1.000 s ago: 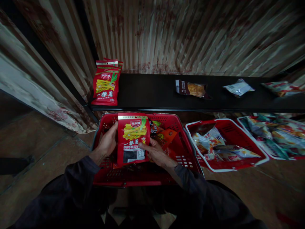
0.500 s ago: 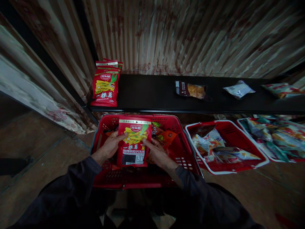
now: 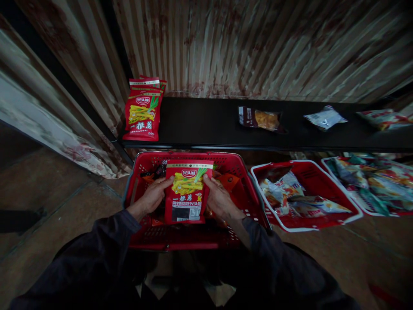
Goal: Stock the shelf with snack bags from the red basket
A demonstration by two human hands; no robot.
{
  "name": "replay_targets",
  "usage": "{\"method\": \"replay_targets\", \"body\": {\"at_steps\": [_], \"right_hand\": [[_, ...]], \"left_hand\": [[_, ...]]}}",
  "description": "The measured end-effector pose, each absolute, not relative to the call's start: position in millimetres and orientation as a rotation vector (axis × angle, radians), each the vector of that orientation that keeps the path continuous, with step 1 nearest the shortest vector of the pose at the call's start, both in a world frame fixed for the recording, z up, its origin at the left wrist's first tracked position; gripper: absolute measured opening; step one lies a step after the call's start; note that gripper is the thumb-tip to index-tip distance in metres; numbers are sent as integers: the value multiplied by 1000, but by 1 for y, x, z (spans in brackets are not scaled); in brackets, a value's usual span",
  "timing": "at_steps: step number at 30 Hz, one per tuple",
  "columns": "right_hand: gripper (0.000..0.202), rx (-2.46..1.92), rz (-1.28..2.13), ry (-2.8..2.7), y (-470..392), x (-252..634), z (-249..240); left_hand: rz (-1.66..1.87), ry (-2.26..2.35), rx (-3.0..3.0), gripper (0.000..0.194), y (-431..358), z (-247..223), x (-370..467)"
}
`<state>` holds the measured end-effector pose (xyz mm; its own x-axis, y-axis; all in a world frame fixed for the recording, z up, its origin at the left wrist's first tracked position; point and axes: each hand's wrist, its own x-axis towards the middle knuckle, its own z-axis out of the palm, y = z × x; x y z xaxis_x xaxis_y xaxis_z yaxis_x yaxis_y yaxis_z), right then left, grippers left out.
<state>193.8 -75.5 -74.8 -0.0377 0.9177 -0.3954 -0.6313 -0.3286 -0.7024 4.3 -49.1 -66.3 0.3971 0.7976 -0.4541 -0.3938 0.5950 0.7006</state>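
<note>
A red snack bag [image 3: 187, 191] with yellow sticks and a green scallion printed on it is held upright over a red shopping basket [image 3: 148, 245]. My left hand [image 3: 154, 196] grips its left side, thumb on the front. On the right edge my right hand [image 3: 221, 200] does the same, its fingers behind the bag. Orange packets [image 3: 229, 181] lie inside the basket, partly hidden by the bag and my hands. Similar red snack bags [image 3: 143, 114] stand stacked at the left end of the black shelf [image 3: 200, 125].
Further right on the shelf lie a brown snack packet [image 3: 261, 118], a white packet [image 3: 325, 117] and a red-green packet [image 3: 385, 118]. Two more baskets with white rims, one basket [image 3: 335, 185] beside the other [image 3: 383, 211], hold packets on the tiled floor. A striped curtain [image 3: 226, 47] hangs behind.
Both hands have shifted the snack bag slightly to the right over the basket. My right thumb has moved up toward the bag's upper right edge.
</note>
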Motion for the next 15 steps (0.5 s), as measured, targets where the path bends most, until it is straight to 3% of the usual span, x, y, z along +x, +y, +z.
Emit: {"method": "replay_targets", "body": {"at_steps": [15], "right_hand": [[28, -1018, 1605, -426, -61, 215, -77]], "left_hand": [[587, 905, 653, 39, -58, -76, 8]]}}
